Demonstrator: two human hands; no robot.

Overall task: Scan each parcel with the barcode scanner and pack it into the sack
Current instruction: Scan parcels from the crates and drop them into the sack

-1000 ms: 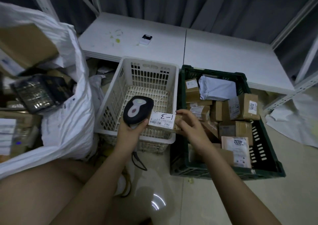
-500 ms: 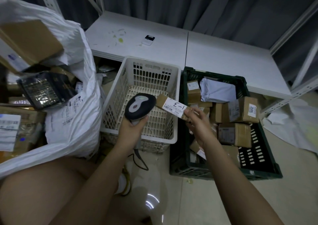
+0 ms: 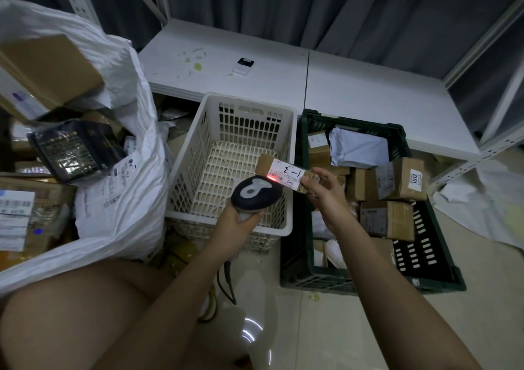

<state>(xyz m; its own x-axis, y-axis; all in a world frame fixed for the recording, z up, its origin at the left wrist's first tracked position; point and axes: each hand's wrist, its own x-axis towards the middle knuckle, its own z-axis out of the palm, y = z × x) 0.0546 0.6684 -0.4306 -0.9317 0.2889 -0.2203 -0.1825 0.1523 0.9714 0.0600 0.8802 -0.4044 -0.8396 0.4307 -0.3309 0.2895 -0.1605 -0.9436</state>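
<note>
My left hand [image 3: 236, 222] grips the handle of a dark barcode scanner [image 3: 255, 192] over the white basket. My right hand [image 3: 326, 192] pinches the right end of a small cardboard parcel [image 3: 279, 171] whose white label reads "1-3". The scanner's nose points at the label, and a red light spot glows on the barcode. The big white sack [image 3: 119, 199] lies open at the left, with several boxes and a dark packet inside. A dark green crate [image 3: 425, 279] at the right holds several more cardboard parcels and a grey mailer bag [image 3: 358, 147].
A white plastic basket [image 3: 198, 148] stands between sack and crate, under the parcel. Behind them runs a low white shelf board [image 3: 354, 92] with a small white device [image 3: 243, 66]. The scanner's cable [image 3: 226, 282] hangs to the tiled floor. My bare knee [image 3: 71, 321] fills the lower left.
The scanner swung to the right, under the parcel's label, and its red scan light has come on. The parcel now lies almost level over the basket's right edge.
</note>
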